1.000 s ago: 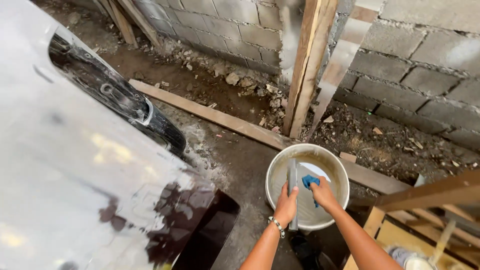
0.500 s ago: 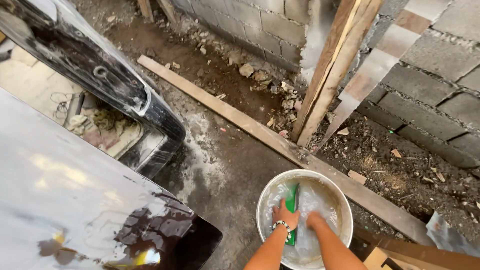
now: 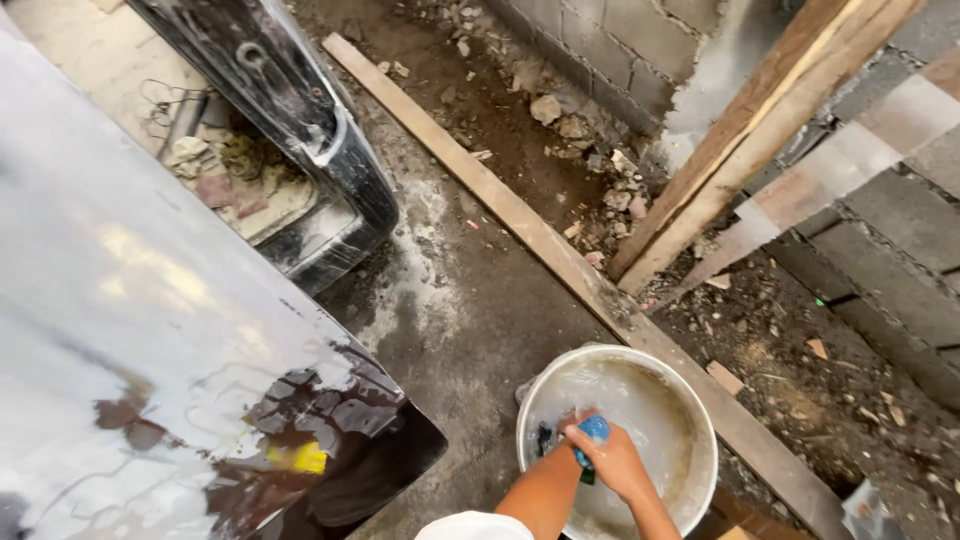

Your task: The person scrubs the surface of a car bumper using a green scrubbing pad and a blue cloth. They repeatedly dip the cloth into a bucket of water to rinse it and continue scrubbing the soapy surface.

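At about six o'clock in the view, the person's right hand [image 3: 615,462] is clenched around a blue sponge [image 3: 592,430] inside the white bucket [image 3: 690,410]; the left hand is hidden, its state untellable. Squeezing low over the murky, soapy water [image 3: 650,410] would likely limit splashing onto the wet concrete floor [image 3: 470,320].

- Outdoor yard / building site, unfinished
- Bare concrete-block wall [image 3: 640,40], no plaster
- Loose timber planks [image 3: 560,250], rubble [image 3: 590,150], dirt + wet concrete floor [image 3: 470,330]
- Black car body panel [image 3: 290,120] nearby
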